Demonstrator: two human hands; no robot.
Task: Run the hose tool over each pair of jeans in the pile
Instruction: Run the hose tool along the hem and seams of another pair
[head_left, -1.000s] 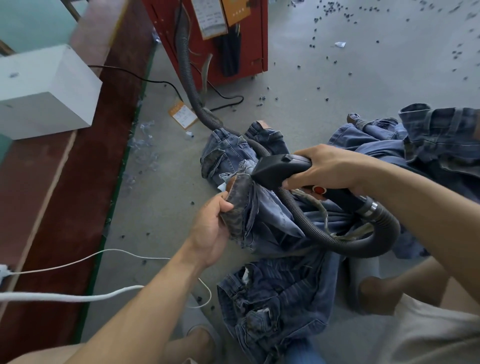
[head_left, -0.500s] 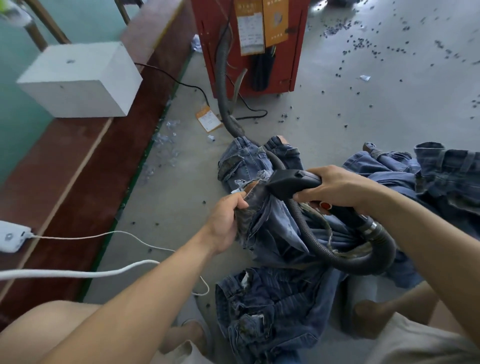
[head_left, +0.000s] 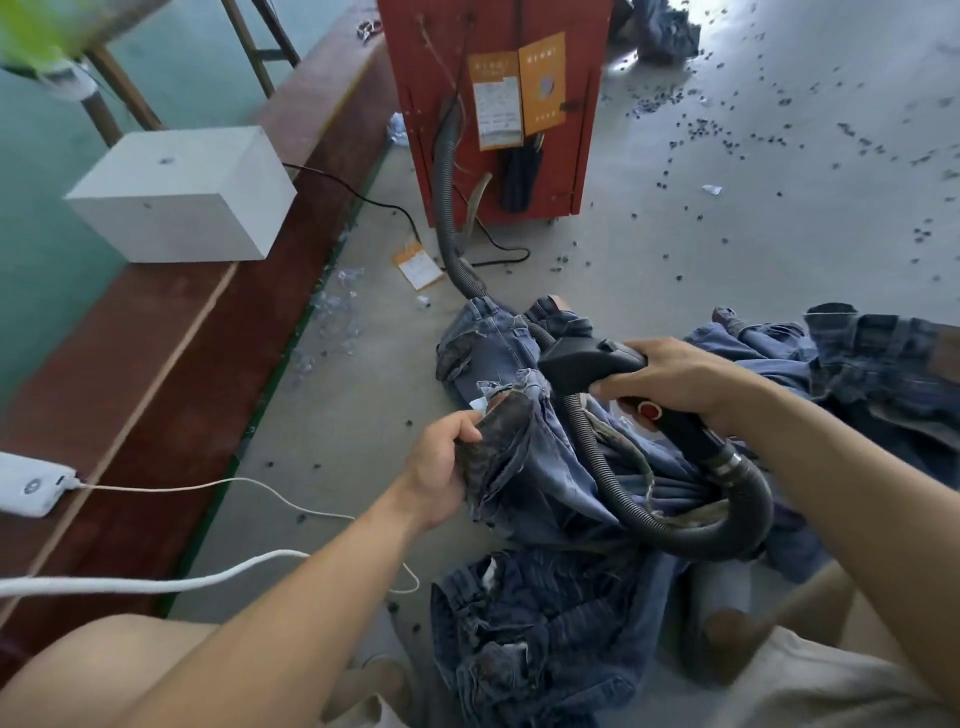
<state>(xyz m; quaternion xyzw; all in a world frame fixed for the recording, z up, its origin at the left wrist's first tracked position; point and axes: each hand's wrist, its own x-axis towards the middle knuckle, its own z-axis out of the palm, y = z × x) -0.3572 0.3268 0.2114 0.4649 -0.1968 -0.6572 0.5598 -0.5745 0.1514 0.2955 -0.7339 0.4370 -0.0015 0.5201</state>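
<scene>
A pair of blue jeans (head_left: 524, 457) lies bunched on the concrete floor in front of me. My left hand (head_left: 441, 457) grips a frayed, dark fold of it and lifts it. My right hand (head_left: 675, 382) grips the black hose tool (head_left: 582, 364), whose nozzle head sits against the denim just above the held fold. Its ribbed black hose (head_left: 613, 483) loops below my right wrist and runs back up to the red machine (head_left: 498, 104). More jeans lie at the right (head_left: 872, 374) and near my knees (head_left: 550, 639).
A red-brown bench (head_left: 171, 332) along the left carries a white box (head_left: 182, 192) and a white device (head_left: 28, 483) with white cables crossing to the floor. Paper tags (head_left: 415, 265) and several dark scraps litter the floor. My foot (head_left: 727, 629) rests by the lower jeans.
The view has tilted up, showing more of the red machine and bench. Both hands keep their holds; the nozzle stays on the denim beside the held fold.
</scene>
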